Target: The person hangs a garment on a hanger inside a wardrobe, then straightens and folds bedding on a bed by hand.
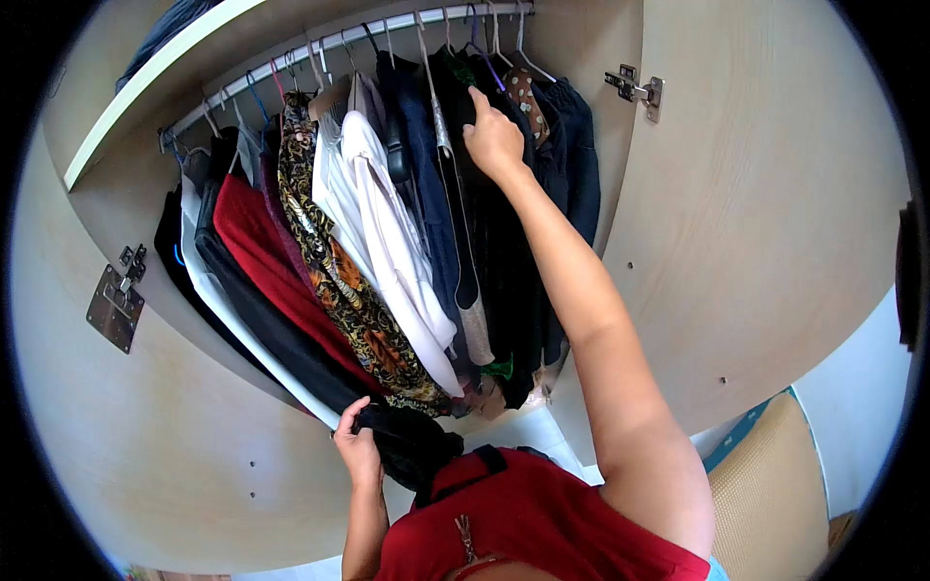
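Note:
My left hand (pixel 358 450) is closed on a bunched black garment (pixel 412 447) low in front of my chest; what kind of garment it is, I cannot make out. High up near the rail, my right hand (pixel 494 136) rests against a black garment (pixel 499 242) on a hanger, index finger stretched out and thumb apart. Beside it hang a dark navy garment (pixel 426 174) and a brown polka-dot piece (pixel 526 102). Further left are a white garment (pixel 387 232), a patterned black-and-gold garment (pixel 334 276) and a red garment (pixel 262 252).
A metal rail (pixel 339 39) carries several hangers inside the wardrobe. Its right door (pixel 756 194) and left door (pixel 174 436) stand open, with metal hinges. A shelf edge (pixel 145 92) runs above left. A woven tan chair back (pixel 770 484) is at lower right.

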`<state>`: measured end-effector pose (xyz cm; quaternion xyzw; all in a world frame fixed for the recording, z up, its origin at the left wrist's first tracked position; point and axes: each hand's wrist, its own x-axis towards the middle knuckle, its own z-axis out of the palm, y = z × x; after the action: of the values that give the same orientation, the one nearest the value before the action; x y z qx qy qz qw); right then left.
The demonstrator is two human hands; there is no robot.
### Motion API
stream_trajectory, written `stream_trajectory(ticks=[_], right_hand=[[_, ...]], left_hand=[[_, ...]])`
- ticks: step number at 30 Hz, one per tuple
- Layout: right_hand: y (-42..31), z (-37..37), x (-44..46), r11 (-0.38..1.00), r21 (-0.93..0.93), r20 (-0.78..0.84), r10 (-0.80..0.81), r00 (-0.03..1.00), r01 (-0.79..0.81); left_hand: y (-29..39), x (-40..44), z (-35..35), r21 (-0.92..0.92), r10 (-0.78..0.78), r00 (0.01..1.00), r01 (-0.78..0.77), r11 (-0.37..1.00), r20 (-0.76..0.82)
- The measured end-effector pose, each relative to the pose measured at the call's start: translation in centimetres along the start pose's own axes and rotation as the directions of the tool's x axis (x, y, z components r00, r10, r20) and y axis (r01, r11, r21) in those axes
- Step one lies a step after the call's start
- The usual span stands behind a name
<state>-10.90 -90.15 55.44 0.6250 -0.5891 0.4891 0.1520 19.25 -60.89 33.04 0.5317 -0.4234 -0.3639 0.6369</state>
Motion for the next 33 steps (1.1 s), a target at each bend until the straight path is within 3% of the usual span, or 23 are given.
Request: stream_trajectory(ticks=[4, 8, 11, 13, 14, 17, 20, 23, 24, 27, 29, 30, 33], right_hand=[[2.0, -0.2, 0.1, 1.0, 0.024, 0.02, 0.008, 1.0, -0.008], [2.1, 0.4, -0.2, 0.944, -0.147, -0.306, -0.326, 0.894, 0.294], [-0.5, 0.0, -0.3, 0.867, -0.007, -0.335, -0.471, 0.816, 0.498], [-3.1, -0.9, -1.7, 0.829, 0.391, -0.202, -0.348, 0.916, 0.401], [-3.8, -0.8, -1.9, 0.823, 0.425, -0.189, -0.327, 0.926, 0.377], [-5.0, -0.3, -2.1, 0.919, 0.29, -0.114, -0.245, 0.963, 0.268], [-4.8, 1.0, -0.8, 0.872, -0.185, -0.334, -0.49, 0.805, 0.454], [-5.7, 1.4, -1.2, 0.876, -0.201, -0.197, -0.474, 0.858, 0.438], [-6.1, 2.0, -1.3, 0.857, -0.216, -0.239, -0.511, 0.826, 0.468], [-9.1, 2.1, -2.7, 0.877, -0.128, -0.122, -0.477, 0.87, 0.463], [-11.4, 2.3, -3.1, 0.943, -0.009, 0.154, -0.327, 0.933, 0.332], [-12.4, 2.4, -3.5, 0.976, 0.117, 0.227, -0.206, 0.952, 0.184], [-12.1, 4.1, -3.7, 0.947, 0.305, 0.175, -0.165, 0.971, 0.106]], left_hand=[[0.2, -0.2, 1.4, 0.021, -0.008, 1.0, 0.009, 1.0, -0.006], [0.4, -0.6, 2.2, 0.001, -0.001, 1.0, 0.001, 1.0, 0.003], [0.2, -0.4, 2.3, 0.035, -0.007, 1.0, 0.006, 0.999, 0.011], [0.0, -0.2, 2.2, 0.027, -0.016, 1.0, 0.015, 1.0, 0.016], [-0.1, -0.2, 2.1, 0.023, -0.022, 1.0, 0.022, 0.999, 0.019], [0.3, -0.2, 2.1, 0.064, 0.027, 1.0, -0.027, 0.998, 0.004], [0.5, -0.1, 1.5, 0.059, 0.011, 1.0, -0.011, 0.998, -0.01], [-0.4, 0.3, 0.3, -0.003, -0.002, 1.0, 0.002, 1.0, 0.017], [-0.3, 0.3, 0.1, 0.0, -0.007, 1.0, 0.007, 1.0, 0.018], [-0.7, 0.5, -0.1, 0.002, -0.015, 0.999, 0.015, 1.0, 0.032], [-1.0, 0.7, 0.1, 0.003, -0.008, 0.999, 0.008, 1.0, 0.046], [-0.9, 0.7, 0.3, -0.005, -0.01, 0.999, 0.01, 1.0, 0.052], [-0.5, 0.4, 1.5, 0.0, -0.012, 0.999, 0.012, 1.0, 0.05]])
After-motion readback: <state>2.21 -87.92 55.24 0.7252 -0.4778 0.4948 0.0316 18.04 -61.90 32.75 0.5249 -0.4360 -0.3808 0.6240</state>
